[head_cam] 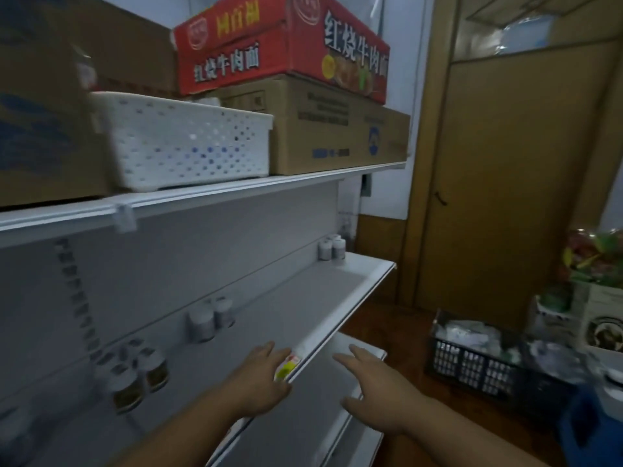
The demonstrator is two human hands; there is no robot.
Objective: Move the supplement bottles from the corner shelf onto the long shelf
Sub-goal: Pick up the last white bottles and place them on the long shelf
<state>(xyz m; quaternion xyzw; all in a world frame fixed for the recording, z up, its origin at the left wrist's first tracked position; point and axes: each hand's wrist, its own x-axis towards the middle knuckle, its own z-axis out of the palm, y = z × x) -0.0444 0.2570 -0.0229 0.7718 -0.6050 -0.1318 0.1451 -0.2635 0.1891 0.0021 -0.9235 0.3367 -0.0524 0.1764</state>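
Observation:
Several supplement bottles stand in small groups on the long white shelf (337,298): white ones at the far end (332,248), white ones in the middle (209,320), and dark-labelled ones with pale caps nearer me (135,379). My left hand (259,382) rests on the shelf's front edge, over a small bottle or pack with a yellow and red label (286,365); its grip is unclear. My right hand (371,389) hovers just off the shelf edge, fingers spread, holding nothing. The picture is blurred.
On the top shelf sit a white perforated basket (182,143), a brown carton (337,129) with a red carton (279,42) on it, and another brown carton at the left. A wooden door (505,180) stands right. A dark crate (478,358) and flowers (593,261) are on the floor.

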